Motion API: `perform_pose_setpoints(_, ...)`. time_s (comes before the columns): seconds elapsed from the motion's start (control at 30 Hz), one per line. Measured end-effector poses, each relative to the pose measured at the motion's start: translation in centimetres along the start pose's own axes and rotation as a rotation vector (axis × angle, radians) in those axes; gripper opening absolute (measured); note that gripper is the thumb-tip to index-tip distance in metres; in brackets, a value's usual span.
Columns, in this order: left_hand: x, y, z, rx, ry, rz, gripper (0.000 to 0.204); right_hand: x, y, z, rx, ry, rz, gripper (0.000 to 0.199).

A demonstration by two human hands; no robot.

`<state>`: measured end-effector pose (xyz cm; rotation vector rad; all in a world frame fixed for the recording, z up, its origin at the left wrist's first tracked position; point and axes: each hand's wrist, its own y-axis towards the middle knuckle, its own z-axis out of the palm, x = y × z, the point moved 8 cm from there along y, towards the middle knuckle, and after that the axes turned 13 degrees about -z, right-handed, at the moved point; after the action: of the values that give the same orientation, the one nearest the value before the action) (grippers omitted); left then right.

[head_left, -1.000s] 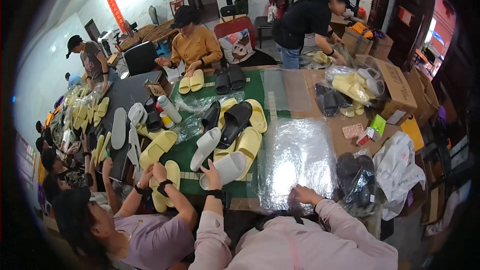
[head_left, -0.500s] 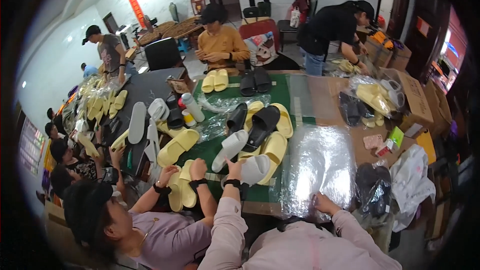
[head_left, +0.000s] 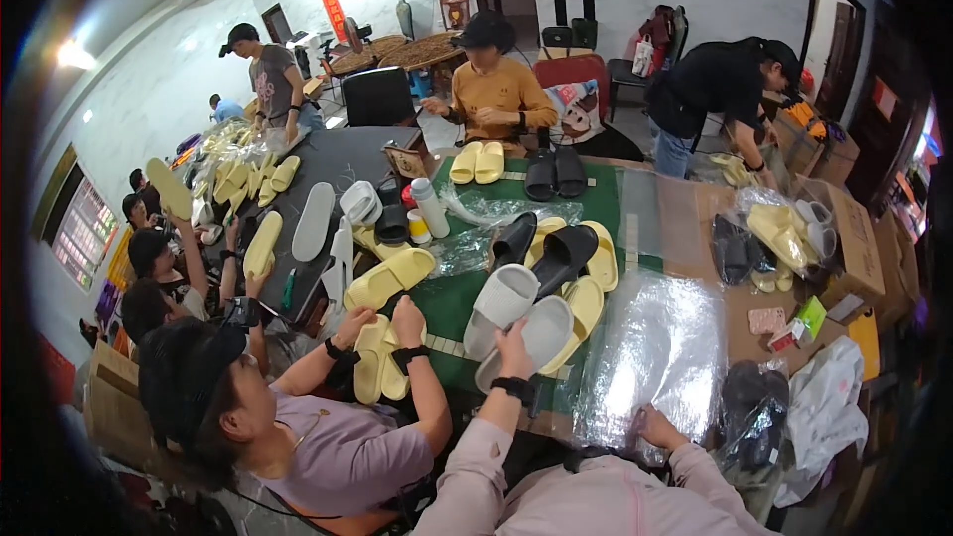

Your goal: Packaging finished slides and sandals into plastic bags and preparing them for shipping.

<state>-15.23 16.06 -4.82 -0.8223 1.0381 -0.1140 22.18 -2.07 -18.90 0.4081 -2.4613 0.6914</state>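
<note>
My left hand (head_left: 513, 350) is closed on a light grey slide slipper (head_left: 548, 333), thumb on top, low over the near part of the green mat (head_left: 452, 313). Its mate, another grey slipper (head_left: 504, 296) with a ribbed strap, lies against it on the left. Just beyond are black slippers (head_left: 566, 256) and yellow slippers (head_left: 580, 316), partly overlapping. At the near edge of a shiny stack of clear plastic bags (head_left: 650, 347), my right hand (head_left: 660, 429) has its fingers closed on the plastic.
To my left, a co-worker's hands (head_left: 405, 323) work over yellow slippers (head_left: 375, 362). A white bottle (head_left: 429, 206) stands beyond them. On the right lie bagged dark slippers (head_left: 754, 407), a white plastic bag (head_left: 824, 407) and a cardboard box (head_left: 844, 248). More people surround the tables.
The view has swung left, so the scene sits farther right. My left hand now grips the grey slipper, which shows more of its length. The right hand stays at the bag stack's edge.
</note>
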Motion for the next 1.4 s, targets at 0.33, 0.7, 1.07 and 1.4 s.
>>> perform_pose_setpoints(0.33, 5.2, -16.1, 12.8, 0.64, -0.573, -0.451, 0.021, 0.7, 0.4, -1.4, -0.177, 0.375, -0.213, 0.045)
perform_pose_setpoints(0.7, 20.2, -14.6, 15.2, 0.317, -0.27, -0.73, 0.02, 3.8, -2.7, -3.6, -0.179, 0.164, -0.263, 0.067)
perform_pose_setpoints(1.07, 24.0, -13.4, 16.1, 0.948, 0.356, -0.34, 0.028, -1.1, -1.7, -0.4, 0.136, -0.034, -0.238, 0.051)
perform_pose_setpoints(1.4, 26.4, -6.1, 3.7, 0.288, 0.671, -0.256, 0.024, 3.7, -5.9, -11.3, -0.482, 0.177, -0.106, 0.02)
